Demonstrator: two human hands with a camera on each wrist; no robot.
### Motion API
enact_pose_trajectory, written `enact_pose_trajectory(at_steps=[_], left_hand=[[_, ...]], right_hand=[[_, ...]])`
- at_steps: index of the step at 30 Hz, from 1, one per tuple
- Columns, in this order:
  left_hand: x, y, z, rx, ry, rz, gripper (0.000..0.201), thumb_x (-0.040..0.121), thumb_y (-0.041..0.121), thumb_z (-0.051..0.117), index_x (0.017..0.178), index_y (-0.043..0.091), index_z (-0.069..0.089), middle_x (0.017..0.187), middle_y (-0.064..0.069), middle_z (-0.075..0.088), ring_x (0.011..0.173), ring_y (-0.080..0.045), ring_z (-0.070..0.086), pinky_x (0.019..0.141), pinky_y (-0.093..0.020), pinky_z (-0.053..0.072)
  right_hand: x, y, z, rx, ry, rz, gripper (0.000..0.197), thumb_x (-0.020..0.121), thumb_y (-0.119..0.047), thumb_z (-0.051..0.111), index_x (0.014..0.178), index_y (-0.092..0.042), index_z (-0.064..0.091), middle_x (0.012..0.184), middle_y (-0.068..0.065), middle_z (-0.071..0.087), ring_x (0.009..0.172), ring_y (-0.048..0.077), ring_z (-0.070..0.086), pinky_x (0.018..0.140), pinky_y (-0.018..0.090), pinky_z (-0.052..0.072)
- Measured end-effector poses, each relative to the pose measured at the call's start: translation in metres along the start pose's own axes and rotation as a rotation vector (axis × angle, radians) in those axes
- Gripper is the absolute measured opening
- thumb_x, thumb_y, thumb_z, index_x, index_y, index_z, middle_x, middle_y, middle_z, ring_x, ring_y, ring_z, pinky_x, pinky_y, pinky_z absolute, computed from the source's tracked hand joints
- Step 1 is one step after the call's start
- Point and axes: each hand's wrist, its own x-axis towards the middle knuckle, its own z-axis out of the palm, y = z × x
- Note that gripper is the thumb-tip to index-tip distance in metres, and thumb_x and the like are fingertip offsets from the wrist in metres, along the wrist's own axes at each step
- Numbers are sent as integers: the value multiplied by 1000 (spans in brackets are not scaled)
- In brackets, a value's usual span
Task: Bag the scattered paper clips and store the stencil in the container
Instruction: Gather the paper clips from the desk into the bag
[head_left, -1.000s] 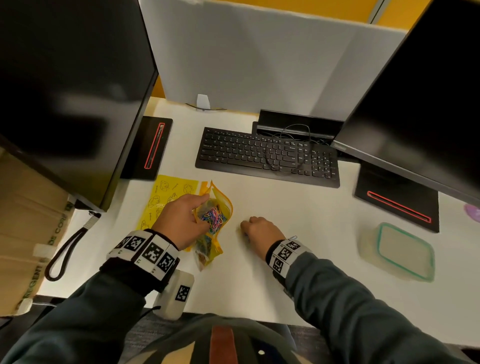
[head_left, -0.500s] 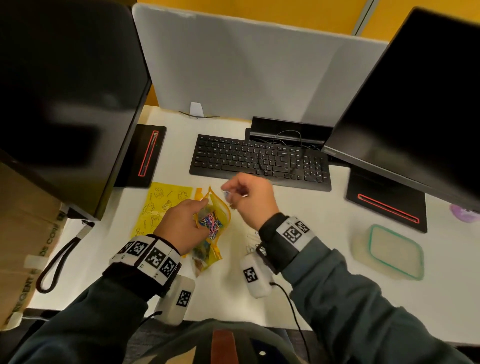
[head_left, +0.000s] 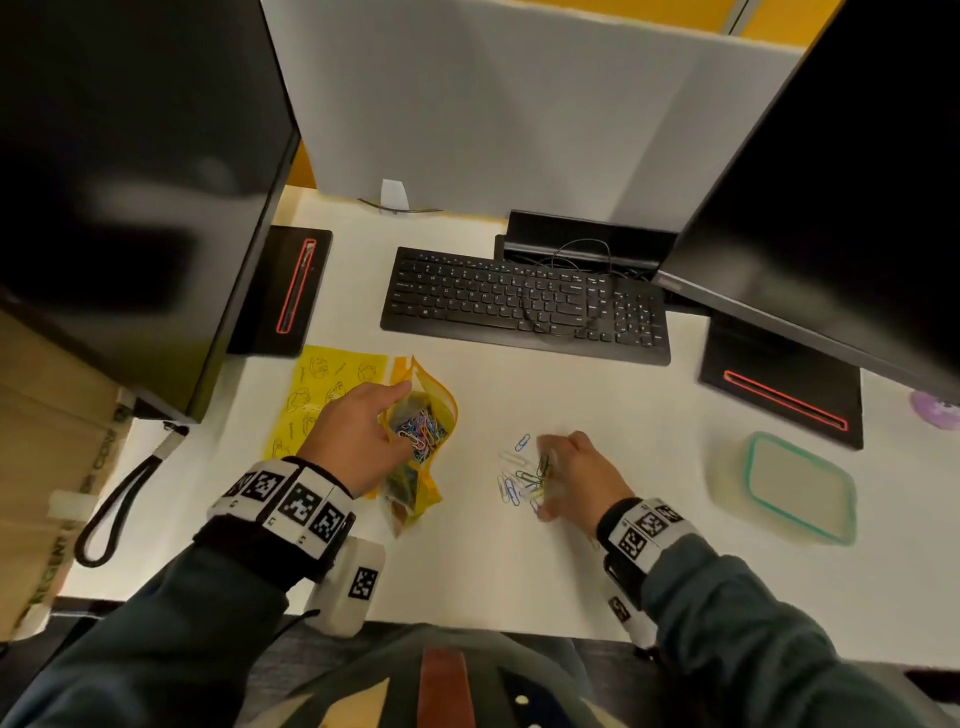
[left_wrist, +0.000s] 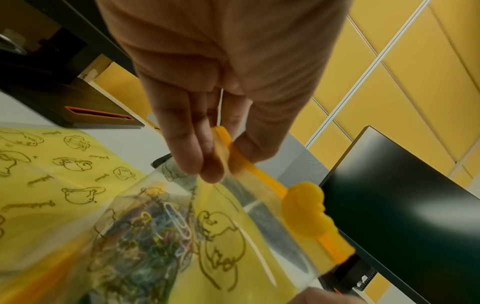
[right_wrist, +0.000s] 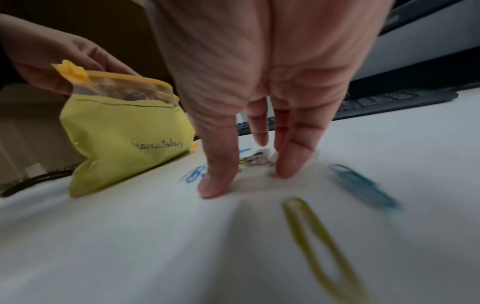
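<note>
My left hand (head_left: 397, 397) pinches the orange zip rim of a yellow printed bag (head_left: 423, 415) and holds its mouth open; several coloured paper clips lie inside it (left_wrist: 155, 236). Thumb and fingers (left_wrist: 187, 156) clamp the rim beside the slider. A yellow stencil sheet (head_left: 322, 384) lies flat under and behind that hand. My right hand (head_left: 545, 483) is down on the white desk to the right of the bag, fingertips (right_wrist: 218, 185) touching the surface around several loose paper clips (head_left: 511, 483). A yellow clip (right_wrist: 311, 230) and a blue clip (right_wrist: 361, 185) lie nearer my wrist.
A clear container with a green-rimmed lid (head_left: 784, 488) sits at the right. A black keyboard (head_left: 519, 301) lies behind the work spot, between two monitors (head_left: 130, 182) (head_left: 831, 208) on black stands. A black cable loop (head_left: 114, 509) hangs at the desk's left edge.
My right hand rose from the desk to the bag's mouth, then came back down onto the loose clips. The left hand kept holding the bag open.
</note>
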Motion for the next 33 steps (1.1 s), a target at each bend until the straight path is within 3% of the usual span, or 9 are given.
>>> enact_pose_trajectory(at_steps=[4, 8, 11, 15, 19, 21, 25, 29, 33], left_hand=[[2, 3, 1, -3, -7, -2, 59, 71, 9, 67, 127, 23, 50, 129, -5, 52, 64, -16, 52, 79, -26, 45], [2, 3, 2, -6, -4, -3, 60, 72, 9, 67, 127, 23, 49, 130, -5, 51, 58, -10, 52, 75, -22, 42], [2, 1, 1, -11, 0, -6, 60, 72, 9, 67, 127, 23, 49, 131, -4, 50, 57, -9, 51, 75, -22, 41], [0, -1, 0, 6, 5, -9, 60, 72, 10, 68, 127, 24, 49, 131, -5, 51, 58, -7, 50, 75, -22, 40], [-1, 1, -2, 8, -2, -10, 60, 72, 10, 67, 128, 23, 48, 130, -6, 51, 65, -13, 50, 76, -22, 41], [-2, 2, -3, 11, -11, -16, 60, 73, 10, 67, 129, 22, 48, 131, -6, 51, 73, -17, 53, 78, -23, 42], [-1, 5, -1, 30, -18, -25, 61, 73, 10, 66, 129, 22, 47, 132, -6, 50, 104, -30, 56, 90, -32, 46], [0, 9, 0, 43, -32, -12, 63, 70, 9, 66, 129, 21, 47, 133, -7, 50, 105, -32, 57, 91, -34, 46], [1, 5, -3, 38, -29, -19, 63, 70, 8, 68, 129, 22, 47, 133, -6, 50, 106, -33, 56, 91, -35, 47]], right_hand=[[21, -18, 0, 13, 106, -63, 49, 78, -7, 67, 125, -9, 53, 119, 11, 52, 106, 29, 57, 89, 22, 41], [34, -28, -1, -119, 103, -136, 31, 89, -3, 48, 118, -8, 57, 113, 14, 55, 103, 33, 58, 88, 30, 44], [36, -31, -3, -221, 62, -168, 24, 90, -3, 44, 111, -5, 56, 111, 16, 55, 99, 33, 58, 82, 31, 43], [35, -41, 0, -324, 62, -156, 28, 92, 2, 37, 116, 0, 52, 118, 18, 56, 106, 32, 58, 88, 33, 45], [30, -45, -7, -235, 44, -82, 27, 90, 2, 40, 110, -2, 56, 115, 17, 61, 106, 30, 57, 89, 33, 46], [25, -50, -18, -86, 128, -62, 22, 88, 1, 44, 101, -3, 61, 107, 15, 65, 100, 29, 59, 85, 32, 47], [9, -89, -43, 205, 292, -246, 21, 81, 8, 47, 89, -3, 64, 81, 6, 63, 80, 22, 57, 72, 24, 43], [9, -122, -45, 139, 211, -418, 16, 82, -9, 63, 97, -8, 68, 93, 11, 69, 87, 24, 61, 78, 28, 46], [34, -81, -46, 285, 307, -160, 21, 88, -12, 59, 109, -11, 63, 106, 13, 68, 98, 26, 63, 90, 33, 49]])
